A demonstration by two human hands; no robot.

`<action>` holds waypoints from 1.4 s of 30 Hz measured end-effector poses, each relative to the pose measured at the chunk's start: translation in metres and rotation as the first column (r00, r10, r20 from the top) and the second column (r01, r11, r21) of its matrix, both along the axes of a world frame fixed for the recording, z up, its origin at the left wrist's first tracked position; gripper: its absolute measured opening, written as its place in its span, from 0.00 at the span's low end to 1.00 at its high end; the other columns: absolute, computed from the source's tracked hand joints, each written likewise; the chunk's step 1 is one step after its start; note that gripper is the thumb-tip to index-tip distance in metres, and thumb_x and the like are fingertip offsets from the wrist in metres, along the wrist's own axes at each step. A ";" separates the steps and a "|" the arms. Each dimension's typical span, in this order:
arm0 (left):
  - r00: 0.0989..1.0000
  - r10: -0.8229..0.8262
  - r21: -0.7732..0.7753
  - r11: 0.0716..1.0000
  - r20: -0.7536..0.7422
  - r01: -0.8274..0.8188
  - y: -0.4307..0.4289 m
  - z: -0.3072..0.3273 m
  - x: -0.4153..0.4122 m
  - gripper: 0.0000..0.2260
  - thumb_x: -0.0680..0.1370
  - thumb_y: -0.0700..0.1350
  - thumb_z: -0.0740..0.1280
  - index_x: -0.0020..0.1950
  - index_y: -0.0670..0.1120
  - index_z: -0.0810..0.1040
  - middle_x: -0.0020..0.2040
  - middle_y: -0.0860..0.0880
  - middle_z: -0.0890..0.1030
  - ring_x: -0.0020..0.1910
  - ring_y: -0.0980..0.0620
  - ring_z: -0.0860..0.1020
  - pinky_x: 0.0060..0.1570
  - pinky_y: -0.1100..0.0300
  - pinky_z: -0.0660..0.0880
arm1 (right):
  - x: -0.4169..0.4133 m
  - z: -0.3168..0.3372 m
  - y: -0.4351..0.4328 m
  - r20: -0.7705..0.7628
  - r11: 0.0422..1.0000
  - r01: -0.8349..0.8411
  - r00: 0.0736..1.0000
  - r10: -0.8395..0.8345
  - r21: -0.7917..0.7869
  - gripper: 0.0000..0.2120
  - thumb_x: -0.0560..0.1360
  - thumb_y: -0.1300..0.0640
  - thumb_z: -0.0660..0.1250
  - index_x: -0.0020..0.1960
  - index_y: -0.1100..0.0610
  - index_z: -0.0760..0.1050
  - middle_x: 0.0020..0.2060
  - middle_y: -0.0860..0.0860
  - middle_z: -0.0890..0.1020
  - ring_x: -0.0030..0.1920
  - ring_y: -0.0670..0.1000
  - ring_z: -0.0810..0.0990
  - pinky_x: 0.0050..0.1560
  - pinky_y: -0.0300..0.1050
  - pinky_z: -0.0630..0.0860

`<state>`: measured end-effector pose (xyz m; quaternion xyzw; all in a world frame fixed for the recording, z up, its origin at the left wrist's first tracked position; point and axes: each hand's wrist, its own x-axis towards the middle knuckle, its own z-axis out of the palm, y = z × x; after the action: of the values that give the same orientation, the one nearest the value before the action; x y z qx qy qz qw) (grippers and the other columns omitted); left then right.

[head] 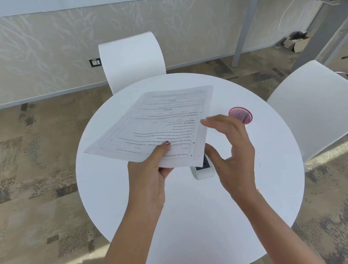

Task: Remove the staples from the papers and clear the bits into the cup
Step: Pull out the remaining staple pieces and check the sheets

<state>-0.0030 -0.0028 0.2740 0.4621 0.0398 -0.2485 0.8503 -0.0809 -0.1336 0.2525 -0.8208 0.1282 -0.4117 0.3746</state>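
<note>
Papers: the papers (157,125) were held tilted above the tabletop (201,226), probably so that the staple could be found (none could be made out).
Left hand: the left hand (150,178) pinched the near edge, thumb on top and fingers beneath, and carried the sheets.
Right hand: the right hand (234,153) hovered spread and empty just beside their right edge, likely ready to steady them.
Cup: the pink mesh cup (240,115) stood beyond that hand, handy for the bits.
Tool: a white device (203,170) lay partly hidden under the papers.

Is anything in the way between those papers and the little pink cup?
Only the person's own right hand, open, between the papers and the pink cup. The left hand holds the papers above the table; nothing else shows on that stretch.
</note>
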 end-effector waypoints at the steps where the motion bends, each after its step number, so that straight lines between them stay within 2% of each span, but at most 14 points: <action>1: 1.000 -0.014 0.006 1.000 -0.001 0.014 0.000 0.002 0.000 0.18 0.75 0.29 0.67 0.59 0.48 0.79 0.51 0.51 0.86 0.50 0.54 0.84 0.40 0.62 0.81 | 0.002 0.007 0.001 0.012 0.999 -0.049 0.999 0.049 -0.016 0.18 0.69 0.69 0.70 0.56 0.56 0.79 0.55 0.51 0.78 0.61 0.52 0.74 0.58 0.35 0.70; 4: 0.999 -0.049 0.013 0.999 -0.012 0.050 0.003 0.007 0.002 0.16 0.76 0.30 0.67 0.58 0.47 0.79 0.49 0.51 0.86 0.47 0.54 0.85 0.38 0.63 0.80 | 0.005 0.015 0.003 0.021 0.989 -0.138 0.990 0.139 -0.042 0.09 0.70 0.65 0.68 0.46 0.56 0.82 0.52 0.50 0.81 0.57 0.53 0.77 0.50 0.40 0.74; 9: 0.975 -0.193 0.051 0.979 -0.114 0.200 0.012 0.021 0.010 0.06 0.80 0.39 0.63 0.54 0.41 0.78 0.39 0.45 0.86 0.35 0.50 0.85 0.32 0.62 0.80 | 0.007 0.020 0.007 0.029 0.994 -0.094 0.995 0.095 -0.049 0.06 0.72 0.59 0.67 0.43 0.56 0.83 0.43 0.44 0.82 0.49 0.44 0.78 0.53 0.45 0.71; 16: 0.905 -0.384 0.189 0.890 -0.185 0.416 0.022 0.031 0.014 0.34 0.78 0.66 0.55 0.50 0.37 0.84 0.44 0.38 0.86 0.38 0.46 0.86 0.34 0.59 0.82 | 0.008 0.035 0.012 0.019 0.998 -0.042 0.999 0.041 0.046 0.07 0.71 0.62 0.72 0.42 0.50 0.81 0.39 0.38 0.80 0.43 0.44 0.79 0.48 0.49 0.74; 18: 0.888 -0.441 0.260 0.849 -0.127 0.459 0.024 0.033 0.014 0.40 0.76 0.71 0.49 0.47 0.39 0.86 0.44 0.39 0.86 0.32 0.48 0.83 0.28 0.61 0.78 | 0.007 0.038 0.013 -0.005 0.996 -0.034 0.999 0.034 0.083 0.08 0.71 0.61 0.73 0.41 0.48 0.80 0.36 0.38 0.79 0.40 0.44 0.78 0.46 0.44 0.73; 21: 0.918 -0.375 0.455 0.845 0.131 0.280 0.026 0.038 0.009 0.30 0.79 0.65 0.54 0.39 0.45 0.85 0.32 0.50 0.80 0.21 0.56 0.65 0.22 0.66 0.59 | 0.003 0.041 0.014 -0.029 0.975 -0.051 0.998 0.058 0.215 0.06 0.71 0.60 0.74 0.40 0.50 0.80 0.34 0.42 0.79 0.39 0.44 0.77 0.44 0.32 0.69; 24: 0.791 -0.265 0.530 0.844 0.551 -0.086 0.032 0.040 0.005 0.12 0.79 0.53 0.67 0.38 0.51 0.80 0.28 0.57 0.72 0.25 0.58 0.64 0.28 0.64 0.61 | -0.001 0.045 0.015 -0.046 0.938 -0.088 0.993 0.110 0.336 0.02 0.70 0.59 0.74 0.40 0.55 0.82 0.34 0.44 0.80 0.38 0.43 0.77 0.43 0.29 0.69; 26: 0.649 -0.251 0.503 0.832 0.718 -0.235 0.033 0.042 0.004 0.02 0.77 0.48 0.69 0.44 0.55 0.80 0.36 0.59 0.75 0.30 0.57 0.67 0.34 0.65 0.65 | -0.003 0.046 0.016 -0.054 0.913 -0.117 0.987 0.149 0.391 0.02 0.70 0.59 0.74 0.40 0.56 0.82 0.34 0.45 0.81 0.38 0.45 0.78 0.43 0.31 0.70; 29: 0.462 -0.310 0.506 0.766 0.831 -0.396 0.032 0.049 0.002 0.11 0.78 0.44 0.68 0.56 0.60 0.78 0.53 0.61 0.78 0.48 0.58 0.74 0.50 0.65 0.69 | -0.006 0.050 0.019 -0.061 0.852 -0.156 0.975 0.215 0.499 0.03 0.71 0.59 0.74 0.40 0.58 0.83 0.35 0.48 0.83 0.39 0.49 0.79 0.42 0.35 0.72; 31: 0.422 -0.391 0.556 0.728 0.818 -0.402 0.029 0.055 0.002 0.11 0.79 0.49 0.65 0.58 0.65 0.77 0.58 0.64 0.79 0.58 0.58 0.75 0.63 0.55 0.69 | -0.008 0.052 0.020 -0.061 0.814 -0.180 0.965 0.255 0.552 0.04 0.70 0.58 0.74 0.41 0.59 0.83 0.36 0.50 0.83 0.38 0.49 0.79 0.41 0.37 0.72; 33: 0.455 -0.430 0.599 0.725 0.779 -0.339 0.027 0.058 0.001 0.09 0.78 0.52 0.64 0.53 0.67 0.78 0.55 0.69 0.80 0.57 0.62 0.77 0.65 0.47 0.69 | -0.010 0.054 0.021 -0.061 0.793 -0.196 0.958 0.281 0.576 0.06 0.70 0.56 0.75 0.41 0.59 0.83 0.37 0.53 0.84 0.38 0.50 0.80 0.41 0.40 0.72; 35: 0.509 -0.432 0.617 0.737 0.744 -0.277 0.027 0.060 -0.001 0.06 0.77 0.54 0.64 0.46 0.65 0.79 0.49 0.71 0.81 0.52 0.65 0.79 0.62 0.57 0.71 | -0.012 0.057 0.022 -0.066 0.785 -0.199 0.955 0.291 0.587 0.06 0.69 0.55 0.74 0.41 0.59 0.83 0.37 0.55 0.84 0.38 0.51 0.80 0.41 0.40 0.72; 38: 0.596 -0.393 0.617 0.753 0.700 -0.229 0.027 0.061 -0.004 0.07 0.78 0.52 0.69 0.40 0.62 0.81 0.42 0.68 0.82 0.48 0.66 0.79 0.47 0.75 0.68 | -0.016 0.061 0.023 -0.075 0.777 -0.187 0.955 0.289 0.601 0.05 0.70 0.57 0.74 0.41 0.59 0.83 0.35 0.52 0.84 0.37 0.48 0.80 0.39 0.36 0.71; 42: 0.673 -0.370 0.629 0.755 0.640 -0.184 0.027 0.061 -0.005 0.08 0.77 0.50 0.70 0.38 0.59 0.82 0.39 0.66 0.83 0.46 0.67 0.79 0.43 0.78 0.67 | -0.019 0.065 0.025 -0.085 0.762 -0.187 0.950 0.302 0.621 0.04 0.71 0.57 0.73 0.41 0.59 0.83 0.35 0.50 0.84 0.36 0.48 0.80 0.39 0.35 0.71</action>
<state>-0.0082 0.0241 0.3346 0.7870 -0.2464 -0.0583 0.5626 -0.0996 -0.1091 0.3171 -0.7008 0.1779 -0.2208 0.6545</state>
